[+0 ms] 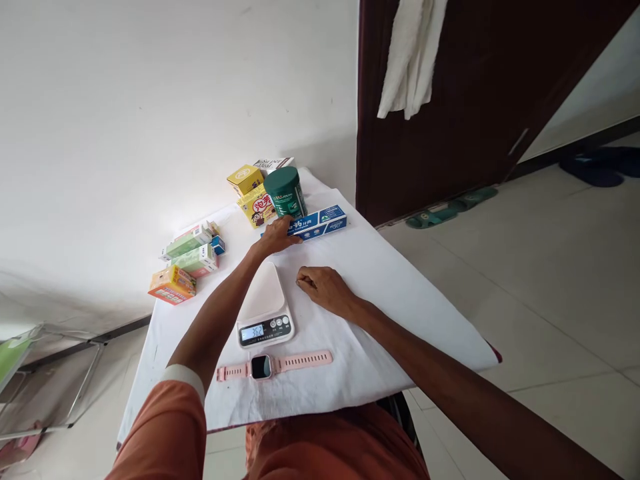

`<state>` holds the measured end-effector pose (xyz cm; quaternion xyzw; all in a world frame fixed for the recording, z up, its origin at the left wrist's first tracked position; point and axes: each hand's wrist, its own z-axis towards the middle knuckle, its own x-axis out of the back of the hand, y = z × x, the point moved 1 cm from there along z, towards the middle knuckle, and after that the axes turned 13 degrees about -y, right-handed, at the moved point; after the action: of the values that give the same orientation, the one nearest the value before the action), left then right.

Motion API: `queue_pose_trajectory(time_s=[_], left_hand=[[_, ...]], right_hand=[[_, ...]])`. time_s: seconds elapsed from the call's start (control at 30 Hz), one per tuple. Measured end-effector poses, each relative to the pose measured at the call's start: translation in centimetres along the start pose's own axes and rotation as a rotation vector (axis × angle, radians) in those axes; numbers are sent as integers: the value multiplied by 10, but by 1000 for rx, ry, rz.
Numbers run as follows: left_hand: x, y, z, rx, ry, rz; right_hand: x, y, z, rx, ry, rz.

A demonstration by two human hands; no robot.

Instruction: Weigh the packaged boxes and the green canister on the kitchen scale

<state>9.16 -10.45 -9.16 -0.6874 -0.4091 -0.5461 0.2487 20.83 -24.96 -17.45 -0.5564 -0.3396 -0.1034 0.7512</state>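
My left hand [280,235] reaches across the table with its fingers wrapped over the left part of a long blue toothpaste box [325,222]. Right behind that box stands a dark green lidded tub [286,190]. My right hand [327,288] rests on the white cloth, fingers curled into a loose fist with nothing showing in it. Between my forearms lies a white digital kitchen scale [263,300], its bare plate partly covered by my left arm; the display appears to read 362. A pink-strapped smartwatch [261,366] lies flat in front of the scale.
Yellow boxes [245,180] and a white box [275,163] stand at the back by the wall. Green-and-white cartons [193,241] and an orange box [173,285] sit on the left. The cloth-covered table [400,320] narrows toward the back, beside a dark door [450,133].
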Motion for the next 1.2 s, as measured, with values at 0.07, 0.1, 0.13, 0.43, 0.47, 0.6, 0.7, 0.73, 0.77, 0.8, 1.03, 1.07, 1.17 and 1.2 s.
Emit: queue_pose_trajectory(time_s=[0.07,0.1,0.13,0.43,0.47,0.6,0.7,0.73,0.77,0.8,1.03,1.07,1.17,1.2], left_hand=[[9,-3,-13,-27,72,-29],[15,-5,-24,-51,126,-47],[22,-7,-37,-79,182,-63],[18,-37,-195,-5,172,-77],[9,-41,-205,15,153,-89],[-23,-55,-222,60,100,-151],[-36,-60,-221,58,76,-185],[-38,-61,-221,52,78,-185],[-39,-61,-221,44,92,-182],[-39,-62,-222,36,118,-180],[-14,-65,-249,28,460,-214],[-9,-65,-253,35,493,-209],[2,-65,-263,65,550,-183],[3,-63,-264,69,557,-177]], right_hand=[[1,-1,-1,5,1,22],[2,-1,-2,6,2,34],[3,-2,-2,6,4,48],[12,-5,-5,-38,50,237],[13,-6,-5,-47,53,241],[13,-10,-7,-95,81,244],[11,-11,-8,-127,96,261],[11,-12,-9,-134,95,266],[11,-12,-9,-139,90,268],[11,-12,-9,-142,84,266],[9,-13,-10,-146,61,218],[9,-13,-10,-144,61,212],[9,-13,-11,-140,56,194],[9,-13,-11,-139,53,187]])
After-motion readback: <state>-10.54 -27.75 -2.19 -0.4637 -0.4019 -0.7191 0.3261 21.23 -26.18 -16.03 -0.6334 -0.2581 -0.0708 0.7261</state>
